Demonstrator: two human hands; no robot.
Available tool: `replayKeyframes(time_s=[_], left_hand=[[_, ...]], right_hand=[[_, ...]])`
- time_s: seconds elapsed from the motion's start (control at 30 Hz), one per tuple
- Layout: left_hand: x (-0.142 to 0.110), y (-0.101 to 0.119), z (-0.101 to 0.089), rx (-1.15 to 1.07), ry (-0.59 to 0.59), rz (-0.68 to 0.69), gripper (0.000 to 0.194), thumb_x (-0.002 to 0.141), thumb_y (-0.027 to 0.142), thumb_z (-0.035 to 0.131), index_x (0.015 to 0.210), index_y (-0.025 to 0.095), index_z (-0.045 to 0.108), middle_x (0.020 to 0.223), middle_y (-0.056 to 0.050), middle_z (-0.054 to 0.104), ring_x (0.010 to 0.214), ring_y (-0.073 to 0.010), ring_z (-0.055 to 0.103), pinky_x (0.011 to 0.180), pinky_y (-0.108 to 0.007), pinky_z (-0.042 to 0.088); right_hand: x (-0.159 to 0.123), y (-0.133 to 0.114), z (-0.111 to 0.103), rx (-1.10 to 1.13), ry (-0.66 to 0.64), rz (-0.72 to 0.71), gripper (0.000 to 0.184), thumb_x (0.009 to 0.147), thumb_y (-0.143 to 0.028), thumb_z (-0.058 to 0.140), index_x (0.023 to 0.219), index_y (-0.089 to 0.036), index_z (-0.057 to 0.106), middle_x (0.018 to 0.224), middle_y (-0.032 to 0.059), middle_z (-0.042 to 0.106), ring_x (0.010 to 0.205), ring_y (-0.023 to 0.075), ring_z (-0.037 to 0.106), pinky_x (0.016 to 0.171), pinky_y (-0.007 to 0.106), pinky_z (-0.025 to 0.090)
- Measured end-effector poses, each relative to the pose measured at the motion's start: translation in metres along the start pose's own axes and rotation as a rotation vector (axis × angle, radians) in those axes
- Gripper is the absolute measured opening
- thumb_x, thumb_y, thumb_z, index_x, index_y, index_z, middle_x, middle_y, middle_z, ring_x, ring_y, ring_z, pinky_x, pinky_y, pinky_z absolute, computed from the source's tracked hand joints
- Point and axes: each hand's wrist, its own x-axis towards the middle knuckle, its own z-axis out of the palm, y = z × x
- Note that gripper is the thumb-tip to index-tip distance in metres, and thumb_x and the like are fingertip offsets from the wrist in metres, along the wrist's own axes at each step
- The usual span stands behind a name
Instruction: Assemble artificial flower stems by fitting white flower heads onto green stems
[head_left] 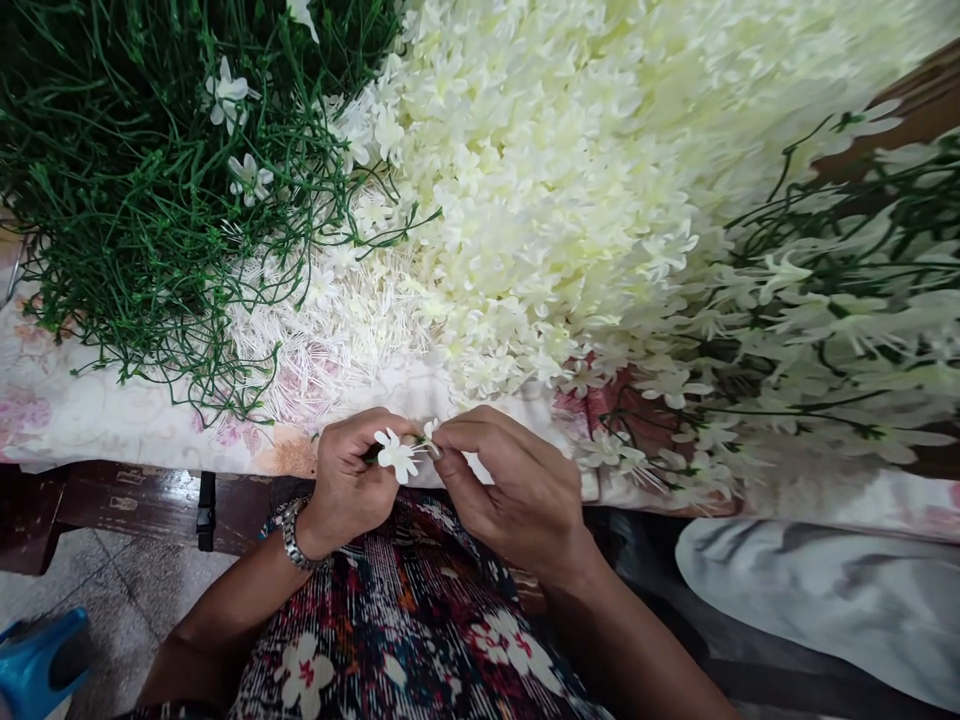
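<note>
My left hand (356, 475), with a metal watch (297, 535) at the wrist, is closed around an artificial flower stem. A white blossom (396, 455) shows at its fingers, and the stem itself is mostly hidden. The fingertips of my right hand (514, 480) pinch a small white flower piece (430, 436) right beside that blossom. Both hands are close together at the table's near edge. Just beyond them lie thin white stamens (322, 335) and a large heap of loose cream-white petals (540, 200).
Green plastic stems (135, 220) are piled at the left, a few bearing white flowers. Finished-looking flower sprays (832, 320) lie at the right. A floral cloth (45, 420) covers the table. A blue plastic object (41, 660) stands on the floor at lower left; white fabric (817, 600) lies at lower right.
</note>
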Motion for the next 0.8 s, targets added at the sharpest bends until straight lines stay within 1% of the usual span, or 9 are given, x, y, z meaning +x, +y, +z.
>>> replayKeyframes(time_s=[0.1,0.2,0.33,0.4,0.47,0.53,0.67,0.8], left_hand=[[0.000,-0.001,0.000,-0.009,0.010,0.006,0.008,0.067,0.010,0.050,0.065,0.015,0.057,0.056,0.002,0.052,0.051,-0.0071,0.044,0.048,-0.020,0.036],[0.001,-0.001,-0.001,-0.031,0.009,-0.041,0.006,0.069,0.013,0.053,0.067,0.015,0.058,0.057,0.001,0.052,0.050,-0.0071,0.042,0.046,-0.020,0.034],[0.000,-0.002,-0.005,-0.166,-0.040,-0.151,0.008,0.072,0.020,0.054,0.068,0.015,0.060,0.056,0.002,0.048,0.045,-0.0056,0.037,0.042,-0.019,0.030],[0.000,-0.002,-0.006,-0.191,-0.049,-0.171,0.010,0.073,0.022,0.056,0.067,0.015,0.060,0.055,0.002,0.048,0.046,-0.0058,0.037,0.042,-0.020,0.030],[0.000,-0.002,-0.007,-0.173,-0.043,-0.150,0.010,0.072,0.023,0.057,0.066,0.015,0.061,0.055,0.001,0.048,0.047,-0.0065,0.039,0.043,-0.020,0.030],[0.001,-0.001,-0.007,-0.148,-0.051,-0.121,0.010,0.072,0.023,0.057,0.067,0.015,0.061,0.055,0.001,0.049,0.048,-0.0067,0.039,0.044,-0.020,0.031],[0.001,0.002,-0.006,-0.086,-0.065,-0.071,0.010,0.073,0.021,0.055,0.068,0.015,0.061,0.056,0.001,0.048,0.049,-0.0069,0.040,0.046,-0.020,0.032],[0.001,0.003,-0.005,-0.044,-0.063,-0.010,0.009,0.074,0.018,0.054,0.070,0.016,0.061,0.057,0.002,0.047,0.050,-0.0068,0.041,0.047,-0.020,0.032]], right_hand=[[0.000,0.000,0.003,0.005,0.006,0.008,0.015,0.072,-0.004,0.049,0.082,-0.015,0.051,0.068,0.0029,0.056,0.066,0.0117,0.052,0.058,0.025,0.044],[-0.001,-0.001,0.005,0.018,0.022,0.035,0.016,0.073,-0.005,0.049,0.084,-0.016,0.051,0.068,0.0022,0.055,0.066,0.0116,0.052,0.058,0.025,0.044],[0.000,-0.003,-0.006,0.128,-0.021,0.080,0.020,0.072,-0.009,0.053,0.091,-0.016,0.052,0.076,0.0036,0.058,0.073,0.0125,0.054,0.062,0.026,0.045],[0.001,-0.004,-0.014,0.224,-0.025,0.116,0.020,0.073,-0.012,0.052,0.092,-0.017,0.053,0.079,0.0036,0.059,0.074,0.0131,0.055,0.063,0.027,0.045],[0.002,-0.004,-0.020,0.295,0.005,0.143,0.018,0.074,-0.012,0.050,0.089,-0.018,0.055,0.076,0.0025,0.059,0.071,0.0128,0.056,0.062,0.027,0.045],[0.004,-0.004,-0.023,0.309,0.019,0.133,0.018,0.072,-0.009,0.050,0.087,-0.018,0.056,0.074,0.0023,0.059,0.069,0.0122,0.055,0.060,0.027,0.044],[0.006,-0.004,-0.022,0.216,-0.050,0.086,0.020,0.069,-0.007,0.054,0.086,-0.016,0.057,0.074,0.0033,0.057,0.069,0.0113,0.053,0.060,0.025,0.044],[0.006,-0.003,-0.021,0.199,-0.087,0.127,0.015,0.070,-0.010,0.052,0.084,-0.016,0.056,0.073,0.0032,0.057,0.068,0.0114,0.052,0.060,0.025,0.044]])
